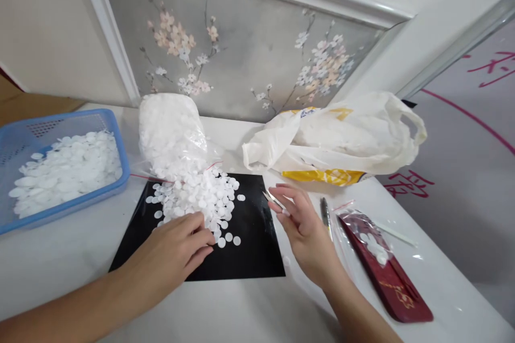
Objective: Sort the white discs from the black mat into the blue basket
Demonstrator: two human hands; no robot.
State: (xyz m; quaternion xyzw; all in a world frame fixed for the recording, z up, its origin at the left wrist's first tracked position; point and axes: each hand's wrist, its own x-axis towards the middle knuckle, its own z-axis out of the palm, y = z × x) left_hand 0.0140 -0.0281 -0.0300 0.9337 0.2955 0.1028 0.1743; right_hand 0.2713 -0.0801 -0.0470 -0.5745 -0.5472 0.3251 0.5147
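Note:
A heap of small white round discs [205,193] lies on a black sheet [257,257], with a few loose discs along its front edge. At the near side of the heap, my left hand [185,246] rests with its fingers curled down, and whatever its fingertips hold is hidden. My right hand [300,222] is raised over the sheet's right edge, closed on slim tweezers [276,202] whose pointed tips face left toward the heap. Behind the heap, a clear plastic bag [173,123] full of discs lies with its mouth toward the sheet.
A blue basket [124,166] of discs stands at the left. A white and yellow plastic bag [341,139] lies at the back right. Right of my right hand are a dark pen [325,211], a small clear bag [368,230] and a red case [394,289]. A flowered panel [249,53] rises behind.

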